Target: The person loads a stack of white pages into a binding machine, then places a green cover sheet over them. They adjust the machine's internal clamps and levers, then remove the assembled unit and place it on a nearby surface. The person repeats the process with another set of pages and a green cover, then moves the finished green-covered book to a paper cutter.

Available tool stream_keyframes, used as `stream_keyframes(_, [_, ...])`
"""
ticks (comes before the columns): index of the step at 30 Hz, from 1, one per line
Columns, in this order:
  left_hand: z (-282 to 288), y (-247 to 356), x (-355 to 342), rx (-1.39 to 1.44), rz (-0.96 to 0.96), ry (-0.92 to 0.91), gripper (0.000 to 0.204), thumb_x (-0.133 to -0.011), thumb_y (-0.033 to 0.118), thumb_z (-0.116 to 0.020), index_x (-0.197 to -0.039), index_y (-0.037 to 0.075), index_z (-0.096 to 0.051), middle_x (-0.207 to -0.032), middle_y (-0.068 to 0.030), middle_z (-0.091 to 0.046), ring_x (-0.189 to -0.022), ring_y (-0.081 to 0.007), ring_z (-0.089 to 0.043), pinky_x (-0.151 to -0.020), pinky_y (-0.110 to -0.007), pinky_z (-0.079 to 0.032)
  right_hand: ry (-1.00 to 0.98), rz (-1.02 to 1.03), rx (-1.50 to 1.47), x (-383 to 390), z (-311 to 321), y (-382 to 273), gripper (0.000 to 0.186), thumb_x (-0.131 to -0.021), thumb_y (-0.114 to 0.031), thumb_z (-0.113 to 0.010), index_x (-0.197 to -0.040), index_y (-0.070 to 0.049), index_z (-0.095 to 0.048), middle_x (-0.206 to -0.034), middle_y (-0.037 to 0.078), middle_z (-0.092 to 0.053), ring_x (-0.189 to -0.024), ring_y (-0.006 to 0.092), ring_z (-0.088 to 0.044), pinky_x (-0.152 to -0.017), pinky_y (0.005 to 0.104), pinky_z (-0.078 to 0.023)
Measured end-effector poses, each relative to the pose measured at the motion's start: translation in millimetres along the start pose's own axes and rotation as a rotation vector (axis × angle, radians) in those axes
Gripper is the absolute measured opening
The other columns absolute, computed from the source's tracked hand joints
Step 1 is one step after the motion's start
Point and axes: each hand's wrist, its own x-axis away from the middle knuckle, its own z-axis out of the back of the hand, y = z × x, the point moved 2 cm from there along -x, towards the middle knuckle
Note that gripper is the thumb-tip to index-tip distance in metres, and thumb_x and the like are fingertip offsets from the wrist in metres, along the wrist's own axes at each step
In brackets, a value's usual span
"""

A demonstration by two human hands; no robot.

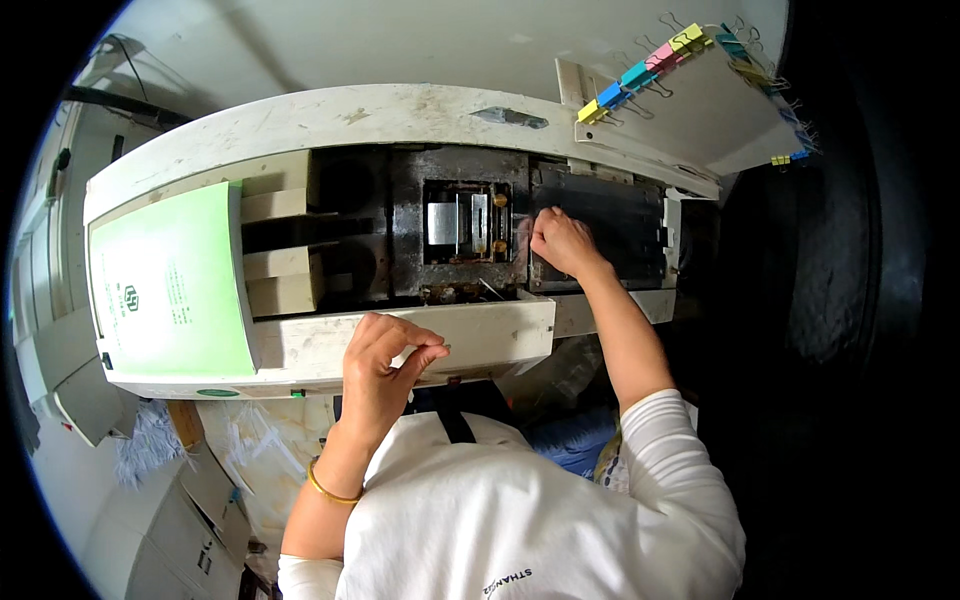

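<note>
My left hand [385,352] hovers over the front edge of a long cream-coloured machine [440,345], thumb and fingertips pinched together. Anything between them is too small to make out. My right hand [563,243] reaches in from the right, its fingers curled at the left edge of a dark flat plate [610,215] in the machine's top. What those fingers hold, if anything, is hidden. Left of that hand, a recess in a grimy metal deck [405,215] holds a shiny metal block [441,224] and brass-coloured round parts [501,246].
A light green printed sheet or pad [170,290] covers the machine's left end, next to cream blocks [280,295]. At the back right a pale panel [720,110] carries several coloured binder clips [637,75]. White shredded strips [150,440] hang below at left.
</note>
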Motion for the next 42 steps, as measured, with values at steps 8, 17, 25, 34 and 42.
stream_keyframes(8, [6,-11,16,0.139,0.207,0.053,0.017,-0.082,-0.004,-0.069,-0.098,0.002,-0.070,-0.085,-0.0080,-0.065,-0.074,-0.0144,-0.060,-0.072,-0.026,-0.049,0.024,-0.007,-0.817,29,34,-22,0.007,-0.085,-0.007,-0.063,-0.086,-0.004,-0.057,-0.079,0.007,-0.059,-0.073,0.0180,-0.060,-0.065,0.0298,-0.048])
stream_keyframes(17, [4,-4,8,0.008,0.123,0.088,0.019,-0.095,0.008,-0.054,-0.078,0.001,-0.055,-0.070,-0.0112,-0.054,-0.067,-0.0279,-0.049,-0.062,-0.037,-0.043,0.258,0.332,-0.113,-46,54,-112,0.007,-0.081,-0.016,-0.069,-0.079,-0.010,-0.064,-0.079,0.005,-0.062,-0.081,0.0258,-0.062,-0.082,0.0414,-0.043])
stream_keyframes(25, [8,-1,2,-0.083,0.097,0.031,0.023,-0.094,0.013,-0.059,-0.077,-0.002,-0.053,-0.071,-0.0129,-0.049,-0.069,-0.0286,-0.048,-0.063,-0.036,-0.041,0.389,0.416,-0.069,-50,41,-110,0.006,-0.080,-0.016,-0.070,-0.079,-0.012,-0.067,-0.077,0.003,-0.064,-0.079,0.0229,-0.062,-0.084,0.0366,-0.041])
stream_keyframes(34, [-11,13,-66,-0.293,-0.269,0.053,0.028,-0.075,-0.006,-0.064,-0.101,0.004,-0.068,-0.087,-0.0102,-0.059,-0.081,-0.0282,-0.053,-0.074,-0.037,-0.046,0.518,0.013,-0.482,15,70,-7,0.011,-0.083,-0.015,-0.070,-0.082,-0.007,-0.063,-0.076,0.007,-0.064,-0.070,0.0272,-0.063,-0.072,0.0368,-0.047])
stream_keyframes(42, [-65,-39,-129,-0.698,-0.303,-0.134,0.005,-0.079,0.010,-0.064,-0.080,0.008,-0.060,-0.079,-0.0067,-0.064,-0.081,-0.0269,-0.059,-0.071,-0.037,-0.050,0.464,-0.473,-0.163,112,36,209,0.024,-0.091,-0.004,-0.052,-0.111,-0.006,-0.065,-0.107,0.018,-0.063,-0.099,0.0354,-0.061,-0.085,0.0398,-0.049])
